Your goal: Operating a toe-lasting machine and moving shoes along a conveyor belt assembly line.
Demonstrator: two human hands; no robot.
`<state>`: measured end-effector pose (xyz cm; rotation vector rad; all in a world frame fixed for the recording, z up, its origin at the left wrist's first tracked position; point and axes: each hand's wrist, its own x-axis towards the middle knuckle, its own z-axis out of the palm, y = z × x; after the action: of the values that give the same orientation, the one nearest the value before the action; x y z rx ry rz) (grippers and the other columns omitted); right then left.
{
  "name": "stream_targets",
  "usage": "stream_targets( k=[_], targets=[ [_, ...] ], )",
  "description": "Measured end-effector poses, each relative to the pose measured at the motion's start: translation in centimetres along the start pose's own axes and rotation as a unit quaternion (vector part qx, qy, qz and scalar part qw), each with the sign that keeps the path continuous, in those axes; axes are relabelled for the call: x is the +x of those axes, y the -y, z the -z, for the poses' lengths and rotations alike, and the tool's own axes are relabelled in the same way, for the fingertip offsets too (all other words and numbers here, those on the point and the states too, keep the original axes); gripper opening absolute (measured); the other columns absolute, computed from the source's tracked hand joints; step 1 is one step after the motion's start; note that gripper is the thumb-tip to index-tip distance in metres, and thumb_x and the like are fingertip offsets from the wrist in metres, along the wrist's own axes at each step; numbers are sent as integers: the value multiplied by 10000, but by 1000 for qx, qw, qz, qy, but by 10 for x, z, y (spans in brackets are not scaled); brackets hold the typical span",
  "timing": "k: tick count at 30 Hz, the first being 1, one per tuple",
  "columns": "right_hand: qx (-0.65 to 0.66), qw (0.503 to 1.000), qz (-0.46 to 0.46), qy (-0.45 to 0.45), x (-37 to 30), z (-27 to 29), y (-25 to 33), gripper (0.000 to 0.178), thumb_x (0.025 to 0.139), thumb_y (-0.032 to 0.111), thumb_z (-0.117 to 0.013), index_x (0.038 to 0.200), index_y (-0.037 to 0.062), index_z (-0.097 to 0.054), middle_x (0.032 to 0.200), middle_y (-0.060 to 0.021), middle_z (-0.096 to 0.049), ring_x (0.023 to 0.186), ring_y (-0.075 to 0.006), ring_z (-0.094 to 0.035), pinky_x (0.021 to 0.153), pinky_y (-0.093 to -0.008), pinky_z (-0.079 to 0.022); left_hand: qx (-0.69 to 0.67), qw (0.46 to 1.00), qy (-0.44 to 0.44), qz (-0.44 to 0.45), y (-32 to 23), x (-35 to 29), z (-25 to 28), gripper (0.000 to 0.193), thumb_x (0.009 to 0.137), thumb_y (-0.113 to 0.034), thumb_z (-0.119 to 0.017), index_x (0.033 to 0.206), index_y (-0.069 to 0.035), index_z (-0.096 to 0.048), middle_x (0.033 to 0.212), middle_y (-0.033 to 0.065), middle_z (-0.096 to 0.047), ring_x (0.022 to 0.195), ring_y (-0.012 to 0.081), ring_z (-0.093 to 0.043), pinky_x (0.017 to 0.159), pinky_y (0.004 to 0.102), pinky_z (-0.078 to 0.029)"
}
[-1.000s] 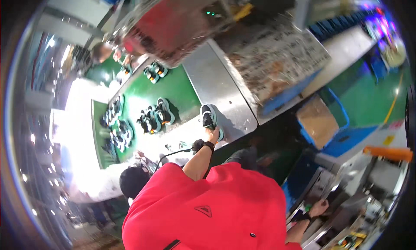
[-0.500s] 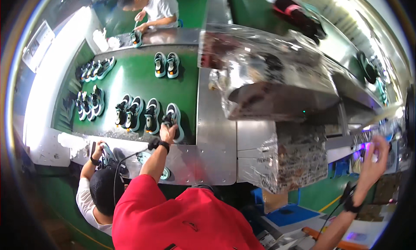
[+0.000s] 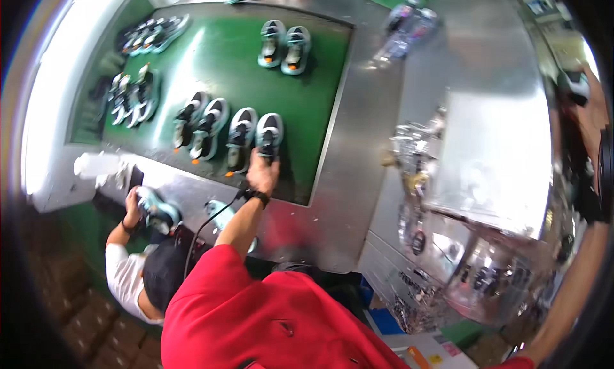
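Observation:
My left hand [image 3: 263, 174] is closed around the heel of a black-and-white sneaker [image 3: 269, 133] with a pale blue sole. That sneaker stands on the green work surface [image 3: 313, 106], beside a matching sneaker [image 3: 240, 138] with an orange tab. Far out at the right rim, my right hand [image 3: 593, 106] is raised and closed on a dark shoe with a whitish part [image 3: 574, 86]; blur and the picture's edge hide some of its fingers. A cord runs from a dark band on my left wrist.
Several more sneakers [image 3: 208, 129] stand in rows on the green surface, with a pair [image 3: 283, 48] at the back. A co-worker [image 3: 167, 273] in a dark cap handles a shoe at lower left. A plastic-wrapped box [image 3: 486, 164] and clear bottles [image 3: 409, 23] lie to the right.
The view has swung, shifting the table and wrapped box. My left hand stays at the same sneaker's heel. My right hand, open before, has reached farther out and closed on the dark shoe.

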<state>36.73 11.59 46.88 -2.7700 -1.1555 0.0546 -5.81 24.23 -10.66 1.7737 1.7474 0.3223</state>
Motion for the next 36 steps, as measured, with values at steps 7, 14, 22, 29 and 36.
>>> stream_targets(
  k=[7,14,22,29,36],
  targets=[
    [-233,860,302,-339,-70,-10,40,310,648,166,-799,809,20,-577,778,-157,-612,733,-318,-620,681,-363,-488,-67,990,38,-115,73,35,17,628,814,-337,-696,1316,-77,-423,1209,216,-567,1104,415,-558,911,467,-446],
    [50,827,117,-548,-265,125,-33,323,785,232,-744,954,-33,-671,856,-82,-689,734,-134,-631,634,-269,-510,-189,879,219,-379,-58,-125,53,541,862,-199,-691,1276,89,-493,1225,241,-578,1107,343,-563,977,406,-420],
    [263,783,-67,-559,-537,31,-56,162,778,175,-691,848,30,-701,764,-42,-694,652,-126,-626,598,-283,-475,-277,337,883,-172,-161,-381,128,826,879,-672,-477,1410,-43,-409,1383,244,-463,1252,404,-491,1032,503,-427],
    [416,591,-438,-535,-776,-78,24,367,834,279,-664,1057,-12,-643,868,-110,-683,804,-135,-641,679,-268,-484,-104,167,976,-92,-130,-554,213,603,943,-428,-545,1333,23,-453,1240,143,-594,1098,256,-609,960,391,-482],
    [476,433,-352,-680,-948,-212,127,799,865,526,-644,1420,25,-361,1262,-145,-564,1052,-213,-609,847,-332,-517,7,187,979,-76,-31,-669,222,466,927,-177,-578,1337,1,-448,1207,125,-596,1058,233,-615,921,361,-502]
  ],
)
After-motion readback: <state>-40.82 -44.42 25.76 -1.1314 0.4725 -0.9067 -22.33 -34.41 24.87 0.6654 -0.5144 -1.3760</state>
